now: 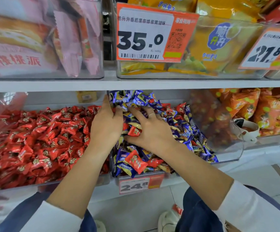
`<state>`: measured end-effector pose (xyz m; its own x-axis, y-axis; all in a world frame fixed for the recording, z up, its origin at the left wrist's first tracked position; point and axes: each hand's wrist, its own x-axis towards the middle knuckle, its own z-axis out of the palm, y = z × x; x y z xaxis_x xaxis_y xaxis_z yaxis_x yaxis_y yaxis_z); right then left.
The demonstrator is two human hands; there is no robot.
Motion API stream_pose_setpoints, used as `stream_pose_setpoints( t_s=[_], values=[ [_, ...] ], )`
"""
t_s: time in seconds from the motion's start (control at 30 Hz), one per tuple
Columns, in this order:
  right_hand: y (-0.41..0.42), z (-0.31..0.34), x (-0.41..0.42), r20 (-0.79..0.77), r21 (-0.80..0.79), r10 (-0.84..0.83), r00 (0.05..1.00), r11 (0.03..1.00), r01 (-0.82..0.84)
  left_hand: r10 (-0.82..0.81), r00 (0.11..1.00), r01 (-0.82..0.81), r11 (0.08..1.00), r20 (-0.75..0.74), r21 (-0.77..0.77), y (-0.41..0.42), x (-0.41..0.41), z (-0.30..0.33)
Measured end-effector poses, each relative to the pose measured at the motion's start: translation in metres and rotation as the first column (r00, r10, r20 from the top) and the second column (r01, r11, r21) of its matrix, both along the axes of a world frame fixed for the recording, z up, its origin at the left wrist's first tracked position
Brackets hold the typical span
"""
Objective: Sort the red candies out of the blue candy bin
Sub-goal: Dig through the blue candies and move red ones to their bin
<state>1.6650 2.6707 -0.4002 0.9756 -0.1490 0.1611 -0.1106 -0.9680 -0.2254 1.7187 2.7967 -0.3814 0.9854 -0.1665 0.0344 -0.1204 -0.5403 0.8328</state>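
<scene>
Setting: shop shelving, two tiers of clear bins; white shelf edge (136, 84) between them; orange price tags (152, 34) clipped on the upper fronts.
Blue candy bin (226, 154): middle of the lower tier, heaped with blue-wrapped candies (182, 129); several red ones mixed in.
Red candy bin (79, 180): just left of it, sharing a wall, full of red wrappers.
Left hand (106, 124): lying over the divider between the two bins, fingers relaxed and reaching back along the blue heap; nothing visibly held.
Right hand (150, 129): spread wide and flat on the blue pile, thin ring on one finger; thumb beside a red candy (134, 131) lying between the two hands. Pinched or only touched: cannot tell.
Step in hand: probably picking that red piece from between the hands.
Doing it well: pinch by the wrapper's crimped end, lift straight up, carry across the divider, release over the red heap; keep the other palm on the blue pile against sliding.
Risk: heap high at the back and sloping forward, so loose blue pieces likely to spill over the front lip.
Next targets: larger red candy (136, 162) near the front wall; more red showing at the back right (180, 107).
Look of the red candy: glossy red foil pillow, pale round emblem at centre, pinched ends; light and slippery by appearance.
Progress: early to middle, judging by the red pieces left among the blue.
</scene>
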Motion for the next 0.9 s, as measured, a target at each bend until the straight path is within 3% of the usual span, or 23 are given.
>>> stream_pose_setpoints(
  t_s=[0.2, 0.3, 0.4, 0.53, 0.67, 0.77, 0.9],
  values=[
    [-0.037, -0.006, 0.014, -0.149, -0.238, -0.051, 0.987, 0.971, 0.015, -0.036, 0.999, 0.036, 0.999, -0.007, 0.022, 0.003, -0.005, 0.007],
    [-0.059, -0.006, 0.017, -0.178, -0.257, -0.122, 0.977, 0.964, 0.074, -0.042, 0.999, 0.042, 0.999, -0.016, 0.026, 0.004, -0.009, 0.01],
    [-0.071, -0.001, 0.014, -0.24, -0.175, -0.101, 0.966, 0.983, 0.059, -0.046, 0.998, 0.046, 0.999, -0.033, 0.012, 0.005, -0.009, 0.01],
    [-0.076, 0.019, -0.005, -0.232, 0.126, 0.012, 0.973, 0.992, 0.018, -0.051, 0.998, 0.051, 0.999, -0.037, 0.01, 0.005, -0.008, 0.011],
    [-0.07, 0.033, -0.047, -0.246, 0.178, 0.128, 0.961, 0.98, -0.085, -0.065, 0.997, 0.066, 0.998, -0.043, 0.012, 0.004, -0.006, 0.009],
    [-0.052, 0.021, -0.063, -0.355, 0.022, 0.22, 0.908, 0.974, -0.228, -0.068, 0.997, 0.07, 0.996, -0.025, 0.049, 0.004, -0.005, 0.008],
    [-0.042, -0.002, -0.048, -0.384, -0.131, 0.209, 0.899, 0.952, -0.277, -0.085, 0.996, 0.087, 0.986, -0.016, 0.139, 0.005, -0.003, 0.01]
  ],
)
